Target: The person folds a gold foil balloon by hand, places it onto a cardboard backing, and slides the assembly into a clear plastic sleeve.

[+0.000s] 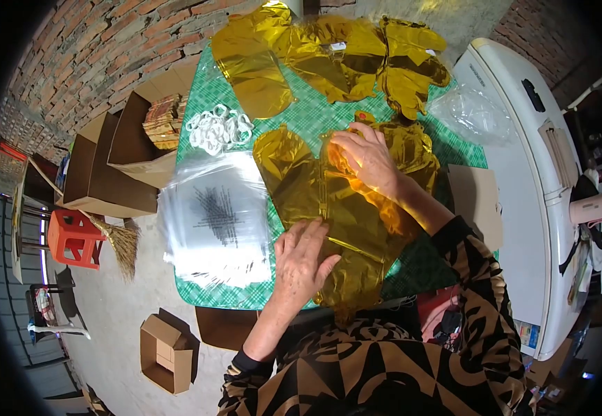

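A flat, shiny gold foil balloon lies folded on the table in front of me. My left hand rests on its lower left part, palm down, fingers stretched out and thumb apart. Higher up, my right hand lies on the upper part of the foil with its fingers slightly bent and nothing visibly gripped. Bright orange reflections show on the foil under the right wrist. More flat gold foil balloons lie along the far side of the table.
A green checked tablecloth covers the table. To the left are a stack of clear plastic bags and a pile of white rings. Cardboard boxes, a red stool and a broom stand beyond. A white refrigerator is at right.
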`<state>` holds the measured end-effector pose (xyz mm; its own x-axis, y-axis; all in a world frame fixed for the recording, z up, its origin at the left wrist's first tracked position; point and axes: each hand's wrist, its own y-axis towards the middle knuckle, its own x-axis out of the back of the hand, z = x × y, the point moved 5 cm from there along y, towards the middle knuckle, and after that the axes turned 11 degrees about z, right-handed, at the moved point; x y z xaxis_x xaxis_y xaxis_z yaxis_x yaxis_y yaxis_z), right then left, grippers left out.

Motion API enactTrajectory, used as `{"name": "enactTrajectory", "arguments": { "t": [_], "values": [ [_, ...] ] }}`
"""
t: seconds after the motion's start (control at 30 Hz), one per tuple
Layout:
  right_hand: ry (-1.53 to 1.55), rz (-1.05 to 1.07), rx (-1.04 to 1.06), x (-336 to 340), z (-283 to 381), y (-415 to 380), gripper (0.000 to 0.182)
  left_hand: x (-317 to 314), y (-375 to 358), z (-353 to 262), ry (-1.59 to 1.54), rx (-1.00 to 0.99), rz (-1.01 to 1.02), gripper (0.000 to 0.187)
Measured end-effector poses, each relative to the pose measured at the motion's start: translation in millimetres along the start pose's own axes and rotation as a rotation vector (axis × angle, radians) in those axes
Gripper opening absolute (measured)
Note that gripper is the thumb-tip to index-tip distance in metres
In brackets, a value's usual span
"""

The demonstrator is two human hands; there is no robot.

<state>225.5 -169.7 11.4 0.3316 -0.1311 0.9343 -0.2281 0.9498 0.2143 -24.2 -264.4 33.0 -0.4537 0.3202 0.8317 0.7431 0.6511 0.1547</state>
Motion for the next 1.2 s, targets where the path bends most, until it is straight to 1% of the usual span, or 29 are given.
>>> {"name": "enactTrajectory", "arguments": {
  "t": [0.17,0.27,0.37,0.43,0.63,0.87,0.93,1.2],
  "values": [
    [-0.05,-0.065,0.025,4,1,-3,0.052,22,22,-9,0.045,-0.03,-0.062,0.06],
    [-0.043,-0.033,0.014,12,10,-7,0.052,23,46,-1,0.103,-0.049,-0.094,0.061],
    [-0.012,0.013,-0.017,9,13,-9,0.056,17,70,12,0.084,-0.037,-0.07,0.062],
    [-0.048,0.014,-0.012,4,15,-9,0.053,8,80,21,0.08,-0.009,-0.042,0.064],
    [-0.039,0.041,-0.027,2,16,-11,0.052,2,88,24,0.111,-0.02,-0.061,0.069],
    [-0.004,0.089,-0.055,2,18,-12,0.05,-2,92,29,0.094,-0.003,-0.017,0.068],
    [0.001,0.095,-0.063,1,19,-13,0.053,-2,92,29,0.091,0.012,0.014,0.067],
    [0.017,0.136,-0.046,3,20,-13,0.059,-8,86,29,0.09,0.012,-0.008,0.065]
  ]
}}
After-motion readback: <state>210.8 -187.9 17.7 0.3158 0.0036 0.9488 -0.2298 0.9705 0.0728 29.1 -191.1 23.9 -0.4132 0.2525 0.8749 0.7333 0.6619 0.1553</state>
